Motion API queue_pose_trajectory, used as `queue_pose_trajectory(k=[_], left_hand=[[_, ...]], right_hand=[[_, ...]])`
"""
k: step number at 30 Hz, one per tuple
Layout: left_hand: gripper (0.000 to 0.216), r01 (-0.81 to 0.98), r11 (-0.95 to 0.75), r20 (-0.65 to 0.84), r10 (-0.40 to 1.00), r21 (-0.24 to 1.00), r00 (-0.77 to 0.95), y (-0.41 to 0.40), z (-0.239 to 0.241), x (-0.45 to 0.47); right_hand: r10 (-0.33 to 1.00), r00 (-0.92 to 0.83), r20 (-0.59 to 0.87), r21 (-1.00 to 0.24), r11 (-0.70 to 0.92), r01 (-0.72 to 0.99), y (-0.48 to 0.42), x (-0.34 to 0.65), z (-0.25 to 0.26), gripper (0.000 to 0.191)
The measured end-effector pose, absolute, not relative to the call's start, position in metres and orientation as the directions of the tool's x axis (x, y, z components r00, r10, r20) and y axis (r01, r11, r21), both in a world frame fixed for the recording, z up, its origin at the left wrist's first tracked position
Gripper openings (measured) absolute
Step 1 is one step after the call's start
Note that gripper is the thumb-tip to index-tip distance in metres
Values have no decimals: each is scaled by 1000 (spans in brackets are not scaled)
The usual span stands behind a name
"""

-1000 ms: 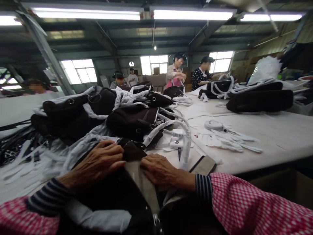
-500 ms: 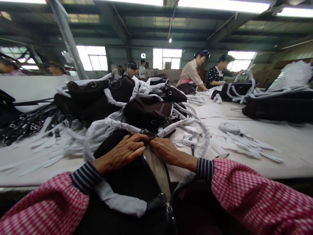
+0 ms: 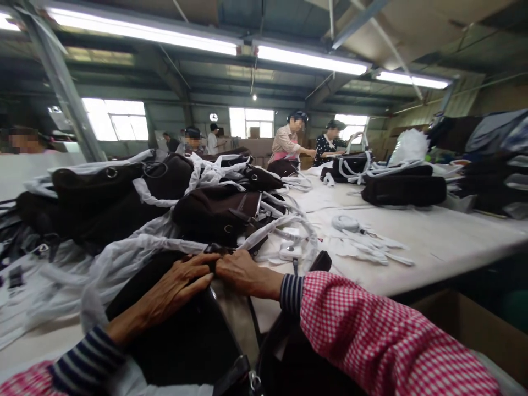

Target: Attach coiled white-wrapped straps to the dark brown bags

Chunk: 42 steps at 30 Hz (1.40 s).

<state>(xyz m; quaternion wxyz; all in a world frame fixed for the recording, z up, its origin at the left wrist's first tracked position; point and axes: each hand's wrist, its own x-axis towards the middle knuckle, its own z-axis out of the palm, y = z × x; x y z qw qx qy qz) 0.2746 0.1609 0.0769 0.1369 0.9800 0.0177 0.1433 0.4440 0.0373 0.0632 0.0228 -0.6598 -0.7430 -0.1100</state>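
Note:
A dark handbag (image 3: 181, 330) with its zipped top open lies at the table's near edge, its beige lining (image 3: 237, 313) showing. My left hand (image 3: 177, 289) rests along the bag's far end, fingertips closed on the edge of the opening. Right beside those fingertips, my right hand (image 3: 243, 272) is curled, gripping the same end of the bag. What lies under the fingers is hidden. White-wrapped handles (image 3: 136, 245) arch behind both hands. A metal zip pull (image 3: 254, 379) hangs at the near end of the opening.
More dark bags (image 3: 214, 212) with wrapped handles are heaped behind and to the left. A small white device (image 3: 291, 250) and a coiled white cord (image 3: 345, 223) lie on the table (image 3: 445, 236). Co-workers (image 3: 286, 140) stand at the far side. A cardboard box (image 3: 466, 324) is below right.
The view has swung right and tilted up, so the scene sits further left and lower. Both hands keep hold of the bag's far end, with little change in grip.

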Motion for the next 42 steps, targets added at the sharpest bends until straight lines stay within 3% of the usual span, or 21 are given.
queue_pose_trajectory(k=[7,15,25,32,42], left_hand=[[41,-18,-944,309,90,331,947,153,84,271],[35,27,-876,219,151,481,964,160,75,274],[38,73,-931,257,173,357,951,145,83,275],[38,68,-942,334,183,328,925,157,67,274],[35,12,-972,464,123,235,877,172,59,277]], right_hand=[[981,77,175,-20,-75,997,35,453,58,21],[982,87,167,-168,-59,984,22,462,65,18],[968,12,250,-157,28,987,23,464,44,18],[958,47,282,-34,-39,999,58,445,41,22],[933,125,339,-109,-93,990,69,445,31,30]])
